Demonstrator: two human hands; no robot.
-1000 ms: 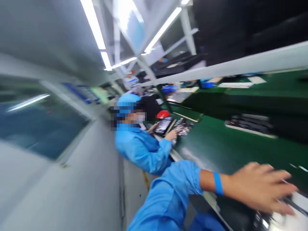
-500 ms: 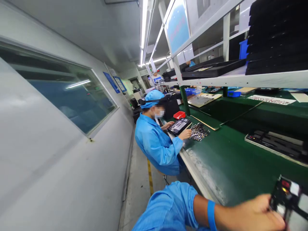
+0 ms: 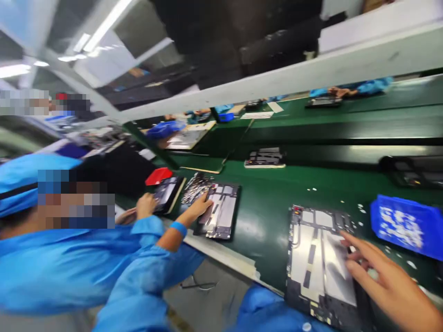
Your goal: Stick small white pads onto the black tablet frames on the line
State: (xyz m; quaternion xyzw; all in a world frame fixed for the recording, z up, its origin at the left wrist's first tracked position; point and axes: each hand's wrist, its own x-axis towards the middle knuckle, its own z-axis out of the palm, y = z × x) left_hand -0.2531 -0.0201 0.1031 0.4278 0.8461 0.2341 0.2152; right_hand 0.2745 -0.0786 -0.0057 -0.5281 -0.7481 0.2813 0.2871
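My left hand (image 3: 197,207), with a blue band at its wrist, grips the left edge of an opened tablet (image 3: 224,210) beside a pile of small parts (image 3: 197,186). Silvery panels and black strips show inside this tablet. A second opened tablet (image 3: 306,251) lies in front of me at the table's near edge. Over its right side reaches my right hand (image 3: 387,272), index finger and thumb stretched out and apart. Small white bits show around those fingers; whether any touches them I cannot tell.
A co-worker in blue (image 3: 86,258) sits at the left, hands at another tablet (image 3: 168,193) near a red tray (image 3: 158,176). At the right stands a blue tray (image 3: 429,230) with white bits. Another device (image 3: 266,157) lies farther back, under a white shelf beam (image 3: 277,87).
My view has swung right and down to the table. My left hand has carried its tablet over beside the parts pile. My right hand and the second tablet have come into view.
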